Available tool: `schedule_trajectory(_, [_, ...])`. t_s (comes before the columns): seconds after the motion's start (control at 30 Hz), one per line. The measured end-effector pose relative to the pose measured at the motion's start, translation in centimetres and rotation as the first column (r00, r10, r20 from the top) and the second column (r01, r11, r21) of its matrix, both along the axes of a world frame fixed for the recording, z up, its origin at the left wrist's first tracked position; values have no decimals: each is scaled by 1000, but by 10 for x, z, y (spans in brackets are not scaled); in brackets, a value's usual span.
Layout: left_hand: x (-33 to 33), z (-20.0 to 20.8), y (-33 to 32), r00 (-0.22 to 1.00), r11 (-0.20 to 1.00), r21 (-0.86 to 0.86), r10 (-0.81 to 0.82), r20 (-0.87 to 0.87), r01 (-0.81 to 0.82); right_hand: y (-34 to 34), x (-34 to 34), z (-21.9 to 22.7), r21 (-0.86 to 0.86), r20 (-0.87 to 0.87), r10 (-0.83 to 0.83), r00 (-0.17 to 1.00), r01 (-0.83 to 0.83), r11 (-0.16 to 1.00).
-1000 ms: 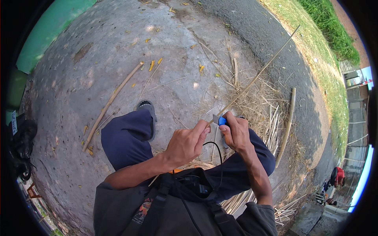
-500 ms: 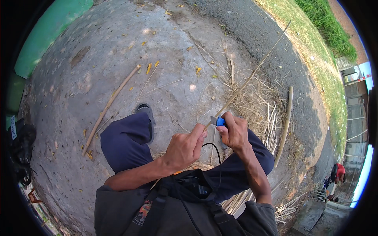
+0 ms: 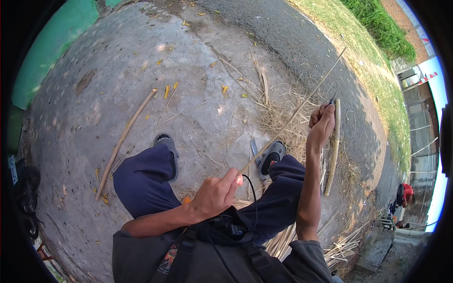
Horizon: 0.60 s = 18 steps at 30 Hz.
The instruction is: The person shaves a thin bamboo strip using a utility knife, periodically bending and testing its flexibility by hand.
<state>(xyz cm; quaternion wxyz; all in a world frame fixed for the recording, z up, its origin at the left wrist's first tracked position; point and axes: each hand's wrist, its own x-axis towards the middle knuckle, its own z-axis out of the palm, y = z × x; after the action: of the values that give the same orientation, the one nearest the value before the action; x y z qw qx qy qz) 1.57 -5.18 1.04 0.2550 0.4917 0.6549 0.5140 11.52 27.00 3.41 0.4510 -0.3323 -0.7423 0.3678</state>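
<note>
My left hand (image 3: 218,192) is closed around the near end of a long, thin bamboo strip (image 3: 293,114). The strip slants up and away to the right, its far end over the dark asphalt. Farther out, beyond the strip's right side, my right hand (image 3: 322,123) is wrapped around a small knife (image 3: 332,99). Only the knife's dark tip shows past the fingers; its blue handle, visible a moment ago, is mostly hidden in the hand. A gap separates the knife from the strip.
Thin shavings (image 3: 282,115) litter the ground ahead. A flat metal blade (image 3: 255,151) lies beside my right shoe (image 3: 272,158). Thick sticks lie left (image 3: 125,144) and right (image 3: 333,155). Split strips (image 3: 283,241) lie under my right leg. A person in red (image 3: 406,194) is far right.
My right hand has moved forward and right, along and off the strip, taking the knife with it. My left hand keeps its hold, and the strip's far end sits lower in view.
</note>
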Motion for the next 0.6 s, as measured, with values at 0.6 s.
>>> schedule_trajectory(0.6, [-20, 13, 12, 974, 994, 5, 106, 200, -110, -114, -15, -19, 185, 521, 491, 698, -654, 734])
